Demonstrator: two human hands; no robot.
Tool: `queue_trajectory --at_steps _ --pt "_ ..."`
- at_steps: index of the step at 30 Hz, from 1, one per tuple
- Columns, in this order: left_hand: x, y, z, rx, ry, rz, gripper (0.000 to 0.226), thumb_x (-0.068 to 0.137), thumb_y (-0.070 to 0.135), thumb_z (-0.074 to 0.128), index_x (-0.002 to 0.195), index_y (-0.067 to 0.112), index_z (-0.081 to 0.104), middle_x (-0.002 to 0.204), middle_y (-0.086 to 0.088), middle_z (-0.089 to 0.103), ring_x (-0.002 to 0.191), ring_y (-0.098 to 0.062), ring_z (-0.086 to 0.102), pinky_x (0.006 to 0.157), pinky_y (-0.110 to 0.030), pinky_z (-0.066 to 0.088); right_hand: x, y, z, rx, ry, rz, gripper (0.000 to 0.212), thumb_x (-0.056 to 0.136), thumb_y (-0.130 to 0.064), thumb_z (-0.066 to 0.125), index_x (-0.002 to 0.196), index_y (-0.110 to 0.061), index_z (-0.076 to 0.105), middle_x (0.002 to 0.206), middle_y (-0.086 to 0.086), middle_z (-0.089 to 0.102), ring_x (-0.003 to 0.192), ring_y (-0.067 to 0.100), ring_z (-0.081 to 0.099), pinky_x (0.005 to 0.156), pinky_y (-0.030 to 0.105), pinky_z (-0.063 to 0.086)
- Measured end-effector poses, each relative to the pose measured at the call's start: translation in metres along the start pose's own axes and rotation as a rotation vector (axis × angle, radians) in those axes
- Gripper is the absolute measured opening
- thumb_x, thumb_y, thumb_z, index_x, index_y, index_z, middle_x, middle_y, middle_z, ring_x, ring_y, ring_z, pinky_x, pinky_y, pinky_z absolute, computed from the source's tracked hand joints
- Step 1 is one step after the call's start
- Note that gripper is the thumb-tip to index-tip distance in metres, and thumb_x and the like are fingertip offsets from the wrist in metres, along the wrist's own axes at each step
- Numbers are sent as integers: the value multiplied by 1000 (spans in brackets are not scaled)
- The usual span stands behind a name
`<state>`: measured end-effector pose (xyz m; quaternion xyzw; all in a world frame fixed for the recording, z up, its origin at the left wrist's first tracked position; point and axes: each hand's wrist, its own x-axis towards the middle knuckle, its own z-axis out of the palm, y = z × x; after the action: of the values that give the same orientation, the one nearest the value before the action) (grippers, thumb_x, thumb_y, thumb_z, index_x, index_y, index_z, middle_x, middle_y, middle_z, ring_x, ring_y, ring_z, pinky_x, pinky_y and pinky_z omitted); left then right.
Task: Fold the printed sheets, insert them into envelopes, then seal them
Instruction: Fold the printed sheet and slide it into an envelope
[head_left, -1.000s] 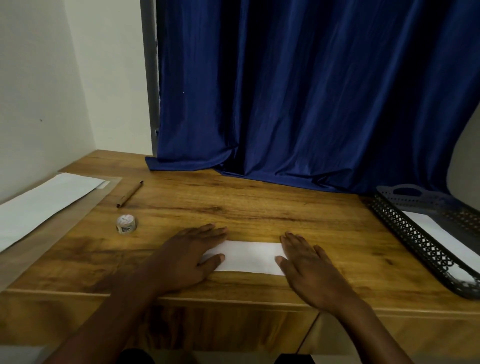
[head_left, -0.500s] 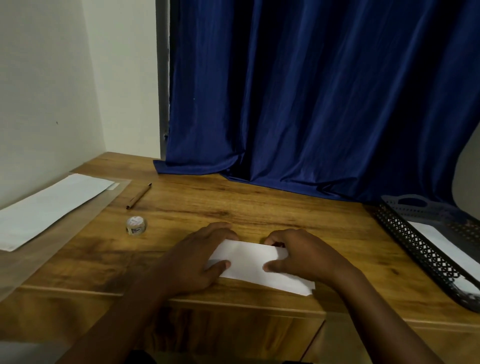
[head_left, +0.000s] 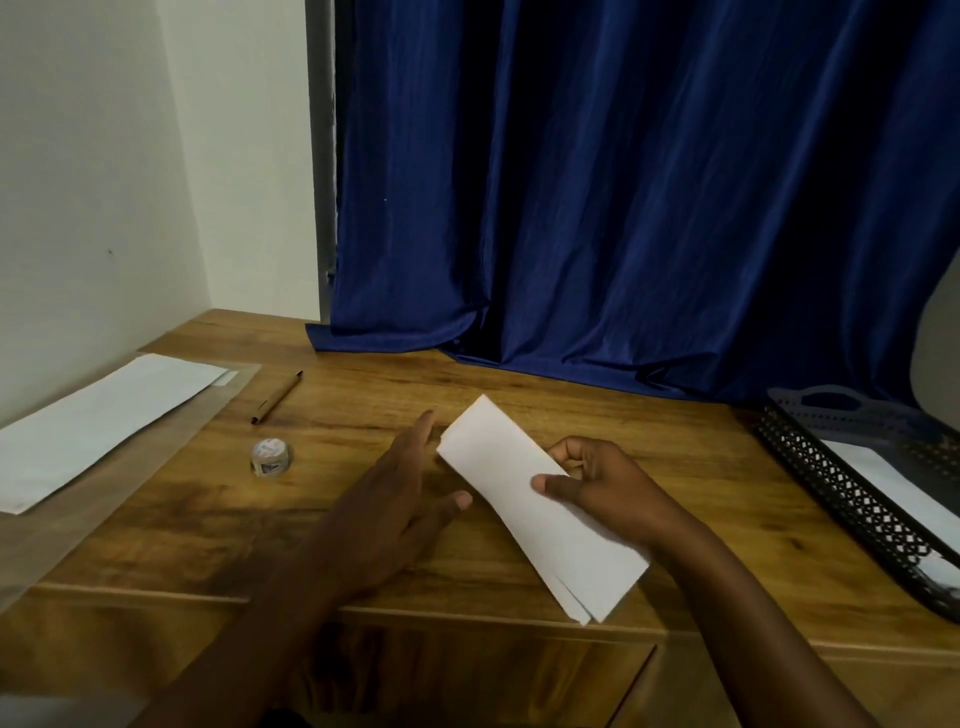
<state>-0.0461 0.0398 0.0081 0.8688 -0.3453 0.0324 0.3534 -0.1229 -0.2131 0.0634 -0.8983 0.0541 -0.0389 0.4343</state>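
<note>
The right hand (head_left: 597, 483) pinches the folded sheet (head_left: 535, 504) near its middle, the thumb on top and the curled fingers behind, and holds it slanted just above the table (head_left: 363, 395). The left hand (head_left: 395, 514) is flat with straight fingers beside the sheet's far end and holds nothing. The layers show apart at the near corner, so the fold looks finished. The step in hand seems to be bringing the sheet to an envelope. The white envelope (head_left: 98, 421) lies at the left of the table, well apart. To do this well, the person should keep the pinch firm so the layers do not spread. The left hand should open the envelope's mouth, and the folded edge should go in first.
</note>
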Motion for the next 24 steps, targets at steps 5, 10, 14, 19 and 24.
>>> queue_trajectory --at_steps 5,10,14,19,24 --pt "0 -3 0 156 -70 -30 84 87 84 26 157 42 10 165 13 24 148 -6 25 120 -37 30 -9 3 26 488 95 110 25 91 -39 71 109 -22 63 89 -6 78 75 15 76 58 26 56" --pt "-4 3 -5 101 -68 29 67 95 76 17 143 39 45 143 17 53 128 2 44 110 -32 39 -3 0 61 558 198 102 24 90 -43 71 109 -30 63 93 -9 77 77 9 75 60 27 58" --pt "-6 3 -7 -61 -11 5 40 103 61 32 113 31 56 106 14 65 97 -4 61 86 -41 53 2 -2 77 522 133 11 16 93 -37 69 107 -31 64 97 -11 76 83 6 75 60 20 58" --pt "-2 -3 -5 -178 3 -43 24 102 45 51 102 21 58 102 4 70 92 -15 67 79 -48 57 -6 1 76 521 63 -83 16 98 -33 62 96 -19 69 94 -9 78 85 11 76 62 19 57" --pt "-3 -5 -6 -271 2 -90 29 103 44 51 100 17 60 99 2 71 92 -21 69 79 -54 57 -11 1 77 464 98 -123 27 97 -36 61 79 -17 67 85 -5 77 77 13 75 58 20 56"
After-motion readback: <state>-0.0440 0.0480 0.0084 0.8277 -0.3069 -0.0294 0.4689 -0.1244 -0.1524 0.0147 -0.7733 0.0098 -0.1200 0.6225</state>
